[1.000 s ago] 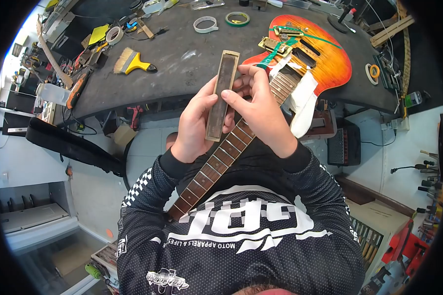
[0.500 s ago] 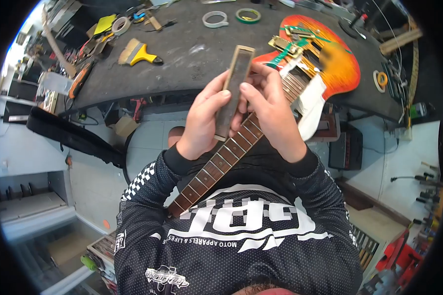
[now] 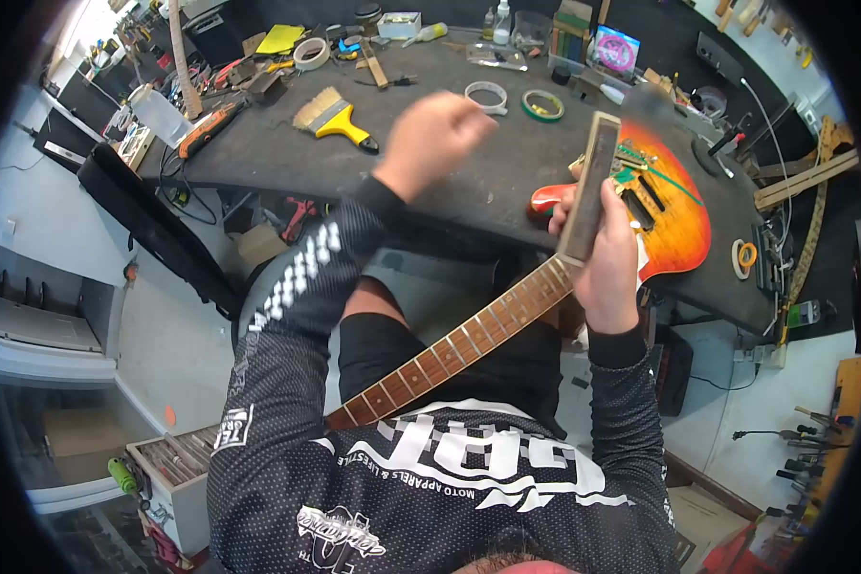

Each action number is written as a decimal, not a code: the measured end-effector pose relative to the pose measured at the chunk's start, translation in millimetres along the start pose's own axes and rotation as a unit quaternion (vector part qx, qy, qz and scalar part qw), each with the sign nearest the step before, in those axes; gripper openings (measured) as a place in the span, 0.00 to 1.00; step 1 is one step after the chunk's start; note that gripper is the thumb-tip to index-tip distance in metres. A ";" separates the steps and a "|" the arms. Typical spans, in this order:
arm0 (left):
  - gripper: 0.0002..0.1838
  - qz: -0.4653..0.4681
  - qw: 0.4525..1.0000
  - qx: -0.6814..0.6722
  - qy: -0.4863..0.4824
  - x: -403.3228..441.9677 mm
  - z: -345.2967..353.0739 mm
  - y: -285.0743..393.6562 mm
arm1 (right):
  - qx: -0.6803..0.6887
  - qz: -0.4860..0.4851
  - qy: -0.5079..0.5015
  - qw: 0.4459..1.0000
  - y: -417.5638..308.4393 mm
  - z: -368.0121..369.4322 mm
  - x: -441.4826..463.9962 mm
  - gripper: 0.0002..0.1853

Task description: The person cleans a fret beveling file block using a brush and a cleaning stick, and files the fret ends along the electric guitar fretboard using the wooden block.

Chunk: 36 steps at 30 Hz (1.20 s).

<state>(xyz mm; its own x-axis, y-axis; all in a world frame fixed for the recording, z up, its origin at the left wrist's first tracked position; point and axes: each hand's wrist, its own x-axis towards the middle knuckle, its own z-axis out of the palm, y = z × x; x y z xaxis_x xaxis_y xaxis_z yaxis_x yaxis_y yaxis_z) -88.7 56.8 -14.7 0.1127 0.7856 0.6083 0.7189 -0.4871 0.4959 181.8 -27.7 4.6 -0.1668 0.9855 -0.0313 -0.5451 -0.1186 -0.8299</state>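
Note:
My right hand (image 3: 607, 258) grips a long, narrow block (image 3: 591, 191) with a pale rim and a dark face, upright over the guitar. The orange sunburst guitar body (image 3: 679, 215) rests on the bench, with green tape and loose metal parts on it. Its fretted neck (image 3: 450, 349) slants down across my lap. My left hand (image 3: 437, 139) is raised over the bench, blurred, its fingers curled; whether anything is in them cannot be made out.
On the dark bench (image 3: 258, 158) lie a yellow-handled brush (image 3: 337, 120), a white tape roll (image 3: 486, 97), a green tape roll (image 3: 542, 105) and a box cutter (image 3: 209, 129). Bottles and boxes line the back. A black case (image 3: 158, 230) leans at the left.
My left hand has let go of the block and moved up and left. My right hand has carried the block to the right. The view has shifted, showing more of the bench's back.

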 end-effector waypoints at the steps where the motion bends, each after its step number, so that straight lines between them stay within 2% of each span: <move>1: 0.16 -0.044 0.998 -0.007 0.049 23.7 8.4 -58.3 | 0.016 0.015 -0.018 1.000 -7.2 -8.7 3.5 0.22; 2: 0.22 -0.118 0.990 0.050 0.061 43.8 12.8 -115.9 | 0.032 0.029 -0.035 0.998 -12.6 -18.7 5.0 0.22; 3: 0.29 -0.178 0.968 0.171 0.053 61.3 12.4 -150.6 | 0.048 0.042 -0.051 0.997 -17.4 -25.6 6.2 0.23; 5: 0.34 -0.272 0.938 0.203 0.070 92.1 13.7 -198.4 | 0.059 0.048 -0.033 0.997 -24.2 -27.2 3.2 0.25; 7: 0.36 -0.361 0.901 0.238 0.045 106.6 18.6 -219.1 | 0.072 0.057 -0.030 0.995 -26.4 -34.6 4.3 0.27; 8: 0.37 -0.367 0.878 0.305 0.026 108.2 28.5 -239.1 | 0.090 0.058 -0.035 0.994 -25.4 -40.3 5.5 0.28; 9: 0.33 -0.358 0.875 0.325 -0.028 111.2 28.8 -255.8 | 0.109 0.061 -0.042 0.991 -26.7 -42.7 6.5 0.27; 10: 0.27 -0.373 0.878 0.298 -0.035 115.9 34.6 -290.2 | 0.124 0.063 -0.046 0.989 -28.5 -44.9 7.6 0.26; 11: 0.23 -0.376 0.877 0.295 -0.042 116.2 29.4 -275.1 | 0.139 0.068 -0.050 0.987 -30.6 -46.6 9.2 0.25; 12: 0.23 -0.399 0.873 0.276 -0.040 120.1 30.4 -296.2 | 0.144 0.064 -0.052 0.986 -32.3 -47.0 10.6 0.24; 15: 0.30 -0.358 0.880 0.252 -0.182 129.3 8.0 -345.6 | 0.160 0.064 -0.067 0.983 -34.3 -45.9 20.7 0.23; 18: 0.29 -0.435 0.876 0.201 0.048 112.6 -19.1 -266.6 | 0.159 0.074 -0.099 0.980 -33.7 -40.9 41.9 0.25; 21: 0.22 -0.284 0.942 0.109 0.141 87.2 -40.6 -227.4 | 0.119 0.072 -0.105 0.985 -30.3 -31.8 66.6 0.26; 23: 0.16 -0.279 0.937 -0.172 0.124 71.4 -48.2 -172.1 | 0.117 0.066 -0.125 0.983 -26.3 -23.9 83.1 0.28; 25: 0.17 -0.232 0.904 -0.349 0.083 44.3 -53.4 -86.3 | 0.099 0.057 -0.113 0.987 -22.2 -10.1 97.9 0.28; 26: 0.18 -0.206 0.900 -0.379 0.055 31.1 -53.1 -55.9 | 0.113 0.054 -0.159 0.979 -18.1 -9.5 106.8 0.27; 27: 0.19 -0.179 0.895 -0.408 0.029 18.5 -52.8 -29.5 | 0.107 0.046 -0.160 0.980 -12.7 -3.3 112.8 0.27; 30: 0.14 -0.131 0.879 -0.458 -0.030 -12.8 -48.2 34.2 | 0.093 0.026 -0.140 0.986 1.8 20.1 121.7 0.27; 33: 0.26 -0.078 0.910 -0.404 -0.045 -31.9 -32.5 56.6 | 0.058 0.002 -0.067 0.996 3.6 63.5 103.8 0.27; 34: 0.27 -0.069 0.921 -0.381 -0.045 -38.6 -24.3 52.1 | 0.103 -0.021 -0.074 0.992 20.3 58.6 119.6 0.27; 35: 0.26 -0.075 0.931 -0.352 -0.058 -43.7 -26.3 54.6 | 0.125 -0.011 -0.140 0.982 17.5 61.2 118.3 0.27; 36: 0.25 -0.026 0.963 -0.263 -0.047 -48.2 -23.4 44.8 | 0.147 -0.002 -0.204 0.968 12.9 61.8 116.3 0.27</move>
<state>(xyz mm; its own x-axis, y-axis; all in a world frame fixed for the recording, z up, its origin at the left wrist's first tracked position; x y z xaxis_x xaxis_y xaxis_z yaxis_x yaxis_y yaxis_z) -78.0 -11.8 -7.3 0.1651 0.8335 0.5273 0.2820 -0.5523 0.7845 104.6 77.9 24.6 -0.4422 0.8633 0.2433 -0.7465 -0.2039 -0.6334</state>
